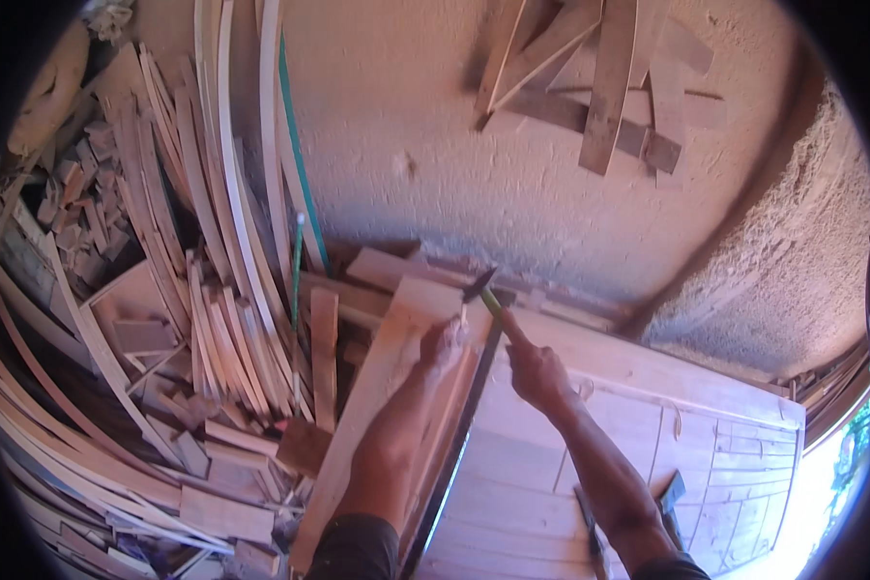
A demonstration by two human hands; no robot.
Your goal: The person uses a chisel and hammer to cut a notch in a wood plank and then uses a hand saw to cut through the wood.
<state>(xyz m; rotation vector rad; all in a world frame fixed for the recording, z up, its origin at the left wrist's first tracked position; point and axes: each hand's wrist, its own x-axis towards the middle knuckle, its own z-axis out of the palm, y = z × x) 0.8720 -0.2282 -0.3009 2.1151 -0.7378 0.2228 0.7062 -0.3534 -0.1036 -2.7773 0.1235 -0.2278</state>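
Dark sleeves (356, 546) at lower edge, bare forearms running up to frame centre. Right hand (539, 375), centre: fingers closed round the lower handle of a hammer (494, 302); upper handle and head extend beyond them, up and left. Left hand (442, 343), just left of it: fingers pinched on a slim pale piece (464, 315), its tip projecting above them, right below the hammer head; contact cannot be told. Hammer: dark head, one end tapered, green upper handle. Pale piece: narrow, roughly upright, kind unclear. Beneath left hand, a long light-brown board (393, 338); to its right, a broad pale wooden panel (527, 440). Beyond, upper frame: rough plaster wall (387, 116).
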